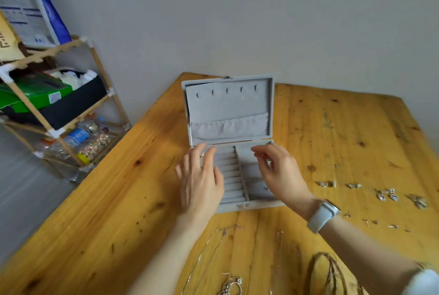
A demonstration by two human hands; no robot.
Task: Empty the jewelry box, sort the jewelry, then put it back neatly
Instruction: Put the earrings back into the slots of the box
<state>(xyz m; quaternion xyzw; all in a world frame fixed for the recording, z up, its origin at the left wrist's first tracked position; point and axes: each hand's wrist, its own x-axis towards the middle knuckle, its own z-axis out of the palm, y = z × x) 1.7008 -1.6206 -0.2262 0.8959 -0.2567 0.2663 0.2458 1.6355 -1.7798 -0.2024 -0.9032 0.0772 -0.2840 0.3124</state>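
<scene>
A grey velvet jewelry box [229, 114] stands open on the wooden table [107, 199], lid upright with small hooks and a pocket. Its tray shows ring rolls and side compartments. My left hand [200, 181] hovers over the box's left edge, fingers spread, holding nothing. Over the right compartments, my right hand [279, 172] has its fingertips pinched near a small item; whether it holds one is unclear. Earrings [386, 196] lie in small groups to the right. Thin necklaces [213, 252] lie in front of the box, and a brown cord necklace [330, 273] lies at the near right.
A wooden shelf rack [59, 109] with boxes, bags and plastic bottles stands left of the table. A grey wall rises right behind the box. A grey watch [324, 215] is on my right wrist. Small studs [370, 222] lie near it.
</scene>
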